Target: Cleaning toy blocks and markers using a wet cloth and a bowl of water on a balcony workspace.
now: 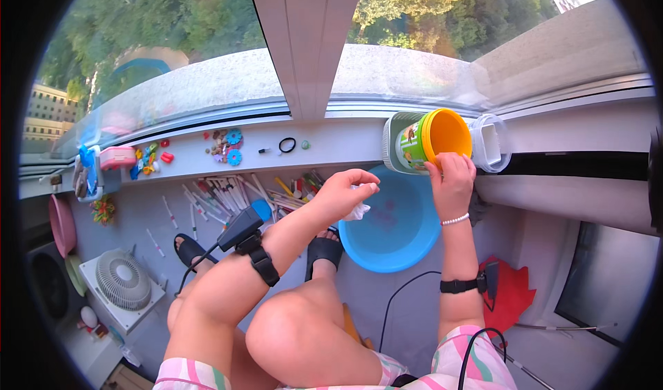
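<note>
My right hand (453, 181) grips the near rim of a small plastic bucket (412, 144), green with printed pictures outside and yellow inside. The bucket leans on its side in a pale plastic basket (392, 131) on the windowsill, its mouth turned to the right. In my left hand (348, 192) is a crumpled white cloth or tissue (357, 212), partly hidden by the fingers. Below both hands, a round blue basin (389, 245) stands on the floor. It seems to hold water, with some pinkish spots at its bottom.
A clear plastic container (491, 144) sits right of the bucket. Along the windowsill (331, 149) lie a black hair tie (287, 145), blue toy gears (234, 157) and a pink box (117, 158). Many marker pens (228, 190) cover the floor near a box fan (123, 281). A cable (396, 299) runs beside my leg.
</note>
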`<state>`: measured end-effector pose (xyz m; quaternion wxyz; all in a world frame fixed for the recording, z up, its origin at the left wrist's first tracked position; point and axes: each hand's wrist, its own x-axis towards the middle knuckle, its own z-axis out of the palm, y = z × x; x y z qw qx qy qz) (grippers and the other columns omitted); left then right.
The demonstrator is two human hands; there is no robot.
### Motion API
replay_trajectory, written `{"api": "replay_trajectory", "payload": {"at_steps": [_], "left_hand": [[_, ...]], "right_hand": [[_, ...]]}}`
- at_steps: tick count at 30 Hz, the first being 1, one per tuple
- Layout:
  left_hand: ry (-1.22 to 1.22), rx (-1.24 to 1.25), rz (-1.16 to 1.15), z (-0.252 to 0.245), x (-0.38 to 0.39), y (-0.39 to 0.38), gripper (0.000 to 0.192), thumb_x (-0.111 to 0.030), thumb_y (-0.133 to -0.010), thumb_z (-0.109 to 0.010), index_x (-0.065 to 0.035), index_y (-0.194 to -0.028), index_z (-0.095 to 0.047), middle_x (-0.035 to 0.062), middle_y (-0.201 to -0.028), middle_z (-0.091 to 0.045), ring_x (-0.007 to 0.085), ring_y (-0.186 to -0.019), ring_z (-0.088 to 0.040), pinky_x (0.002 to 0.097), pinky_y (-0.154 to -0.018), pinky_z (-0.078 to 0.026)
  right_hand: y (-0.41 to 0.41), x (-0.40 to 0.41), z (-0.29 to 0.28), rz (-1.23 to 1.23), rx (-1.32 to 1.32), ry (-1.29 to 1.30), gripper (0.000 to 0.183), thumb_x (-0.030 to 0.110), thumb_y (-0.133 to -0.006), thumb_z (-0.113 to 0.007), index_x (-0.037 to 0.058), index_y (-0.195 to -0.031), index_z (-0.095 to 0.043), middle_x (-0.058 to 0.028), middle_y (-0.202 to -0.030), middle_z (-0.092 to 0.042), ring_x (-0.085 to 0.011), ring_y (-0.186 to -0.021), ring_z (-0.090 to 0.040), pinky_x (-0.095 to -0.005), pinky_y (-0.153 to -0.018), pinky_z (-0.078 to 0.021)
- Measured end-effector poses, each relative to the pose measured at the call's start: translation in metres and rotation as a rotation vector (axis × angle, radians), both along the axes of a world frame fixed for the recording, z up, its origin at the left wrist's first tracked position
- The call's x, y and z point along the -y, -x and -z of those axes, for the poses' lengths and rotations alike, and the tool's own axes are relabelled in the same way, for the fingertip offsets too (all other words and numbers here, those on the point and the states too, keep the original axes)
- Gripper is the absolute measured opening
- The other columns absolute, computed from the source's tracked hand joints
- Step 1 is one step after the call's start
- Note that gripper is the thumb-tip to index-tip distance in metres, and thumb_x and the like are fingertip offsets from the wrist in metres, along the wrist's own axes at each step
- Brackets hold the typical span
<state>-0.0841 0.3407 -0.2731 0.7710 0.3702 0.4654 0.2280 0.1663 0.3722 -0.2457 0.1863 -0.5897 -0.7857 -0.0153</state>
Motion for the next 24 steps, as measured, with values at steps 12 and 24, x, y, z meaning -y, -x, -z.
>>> {"api": "replay_trajectory", "payload": {"at_steps": [12,24], "left_hand": [[0.205,0.456,-0.222,-0.011,0.017,0.031,0.089,-0.079,-0.072,-0.058,-0.0078,-0.124,-0.057,0.0097,-0.098,-0.066,0.0176,-0.079,-0.064,0.0281,-0.063,-0.053],[0.207,0.827,-0.453,0.005,0.053,0.059,0.079,-0.061,-0.072,-0.072,-0.0069,-0.127,-0.054,0.0115,-0.106,-0.067,0.0160,-0.072,-0.062,0.0246,-0.048,-0.048]], "right_hand": [[0.051,0.062,-0.078,-0.284,-0.644,0.110,0.021,0.014,-0.081,-0.074,0.0092,-0.093,-0.057,-0.0059,-0.094,-0.067,-0.0244,-0.093,-0.065,-0.0465,-0.105,-0.0350],[0.082,0.076,-0.085,-0.447,-0.571,0.161,0.020,0.016,-0.077,-0.077,0.0121,-0.090,-0.062,-0.0018,-0.089,-0.067,-0.0197,-0.090,-0.065,-0.0501,-0.106,-0.0358]]}}
